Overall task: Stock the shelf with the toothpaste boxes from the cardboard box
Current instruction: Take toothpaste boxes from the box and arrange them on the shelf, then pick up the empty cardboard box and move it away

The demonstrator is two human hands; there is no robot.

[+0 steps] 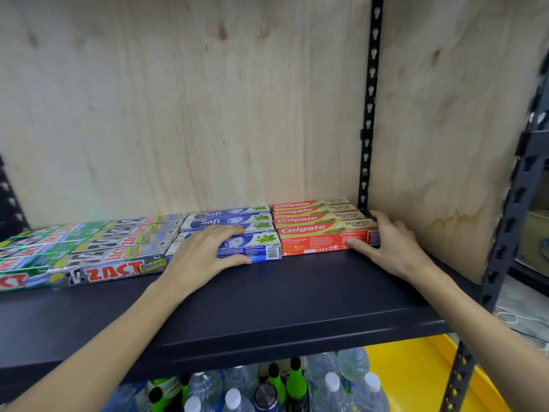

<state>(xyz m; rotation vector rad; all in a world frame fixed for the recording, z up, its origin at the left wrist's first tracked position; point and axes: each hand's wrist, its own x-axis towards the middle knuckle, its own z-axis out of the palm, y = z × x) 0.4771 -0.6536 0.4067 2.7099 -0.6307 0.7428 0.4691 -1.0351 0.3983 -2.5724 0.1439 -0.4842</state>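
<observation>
Rows of toothpaste boxes lie flat on a dark shelf (267, 295). Red Colgate boxes (315, 230) fill the back right corner, blue Safi boxes (237, 224) sit beside them, and Zact boxes (104, 257) run to the left. My left hand (205, 254) grips the front blue Safi box (258, 248), fingers over its top and thumb on its front face. My right hand (386, 242) holds the right end of the front Colgate box (320, 239), thumb on the front and fingers round the end. The cardboard box is out of sight.
A plywood back panel (193, 108) and side panel (445, 129) close the shelf bay, with a slotted black upright (370, 99) in the corner. Below the shelf stand water bottles (326, 382) and green bottles (295, 379). A yellow surface (416, 379) shows lower right.
</observation>
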